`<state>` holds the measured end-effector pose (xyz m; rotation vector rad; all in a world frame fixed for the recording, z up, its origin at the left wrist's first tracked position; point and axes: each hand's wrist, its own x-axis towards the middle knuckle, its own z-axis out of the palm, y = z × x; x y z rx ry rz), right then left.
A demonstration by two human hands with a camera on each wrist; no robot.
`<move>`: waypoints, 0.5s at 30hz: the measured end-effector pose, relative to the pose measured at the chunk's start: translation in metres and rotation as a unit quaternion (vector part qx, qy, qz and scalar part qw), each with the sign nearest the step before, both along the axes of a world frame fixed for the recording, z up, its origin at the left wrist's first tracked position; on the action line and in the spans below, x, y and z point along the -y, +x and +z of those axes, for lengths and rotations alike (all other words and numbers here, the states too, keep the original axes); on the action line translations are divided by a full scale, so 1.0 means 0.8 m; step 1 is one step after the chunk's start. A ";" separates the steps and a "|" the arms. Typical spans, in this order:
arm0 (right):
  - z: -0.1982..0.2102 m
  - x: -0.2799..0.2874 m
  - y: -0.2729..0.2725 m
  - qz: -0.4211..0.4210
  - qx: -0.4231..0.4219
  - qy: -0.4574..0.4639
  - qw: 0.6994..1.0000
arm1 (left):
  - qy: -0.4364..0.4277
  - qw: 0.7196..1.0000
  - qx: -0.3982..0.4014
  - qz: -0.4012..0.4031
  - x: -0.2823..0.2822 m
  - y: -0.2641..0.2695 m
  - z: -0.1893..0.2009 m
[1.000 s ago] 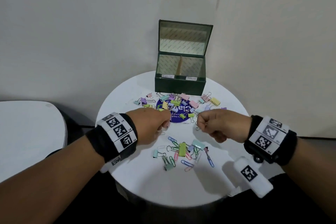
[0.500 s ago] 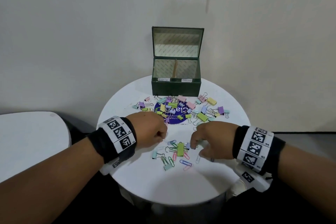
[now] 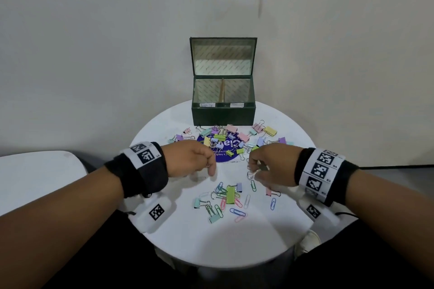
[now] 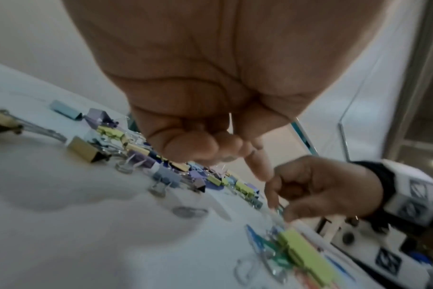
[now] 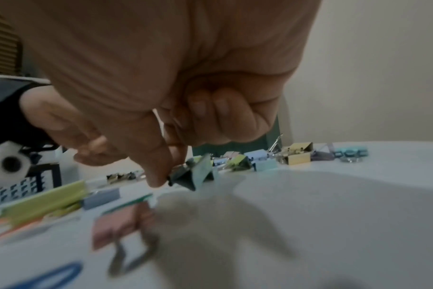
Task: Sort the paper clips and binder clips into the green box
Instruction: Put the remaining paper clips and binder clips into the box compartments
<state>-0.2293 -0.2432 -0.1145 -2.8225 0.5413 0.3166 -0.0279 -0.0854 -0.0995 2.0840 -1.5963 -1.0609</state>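
My right hand [image 3: 273, 166] pinches a small teal binder clip [image 5: 198, 174] between thumb and forefinger, just above the table [image 3: 234, 241] near its middle; the other fingers [image 5: 220, 113] are curled into the palm to stay clear of the pile below. The pinch falls at the wire handles, I judge because the folded body gives no flat purchase.

My left hand [image 3: 190, 162] is clenched over the table left of centre, its forefinger [image 4: 260, 166] pointing down. Something thin and metallic glints within the fist; I cannot tell whether it is a clip.

The green box [image 3: 223, 112] stands at the far edge of the table, lid [image 3: 223, 56] raised against the wall, a divider splitting it into left and right compartments with a label on each front lip. The labels are too small to read.

Loose binder clips [image 3: 244, 136] lie directly before the box; a mixed heap [image 3: 229, 197] with paper clips [image 3: 237, 212] lies nearer the front edge. Most sorting remains undone.
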 end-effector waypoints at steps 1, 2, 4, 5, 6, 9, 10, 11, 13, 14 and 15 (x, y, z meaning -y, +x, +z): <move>0.002 0.004 0.000 -0.007 0.016 -0.005 1.000 | 0.007 0.999 0.035 -0.016 0.001 -0.004 0.002; 0.004 0.006 0.000 -0.013 0.025 -0.013 1.000 | 0.005 0.996 0.080 -0.044 0.001 -0.008 0.001; 0.008 0.009 0.000 -0.021 0.019 -0.041 0.999 | 0.001 0.973 0.197 -0.117 0.000 -0.016 0.000; 0.009 0.009 -0.001 -0.021 0.012 -0.051 0.998 | -0.004 0.960 0.238 -0.145 0.001 -0.020 -0.001; 0.010 0.006 -0.003 -0.014 0.004 -0.049 0.999 | -0.009 0.951 0.260 -0.167 0.001 -0.023 -0.001; 0.010 -0.006 -0.005 0.039 -0.036 -0.022 0.998 | -0.027 0.925 0.310 -0.220 0.006 -0.031 -0.003; 0.010 -0.011 -0.005 0.058 -0.058 -0.024 0.996 | -0.038 0.915 0.324 -0.237 0.008 -0.033 -0.004; 0.009 -0.013 -0.004 0.074 -0.075 -0.029 0.994 | -0.044 0.907 0.337 -0.250 0.010 -0.032 -0.005; 0.008 -0.014 -0.002 0.091 -0.086 -0.036 0.991 | -0.052 0.897 0.354 -0.258 0.012 -0.031 -0.006; 0.007 -0.013 -0.001 0.091 -0.085 -0.033 0.992 | -0.052 0.895 0.361 -0.258 0.013 -0.029 -0.006; 0.007 -0.013 0.000 0.088 -0.083 -0.028 0.992 | -0.045 0.894 0.365 -0.255 0.013 -0.027 -0.007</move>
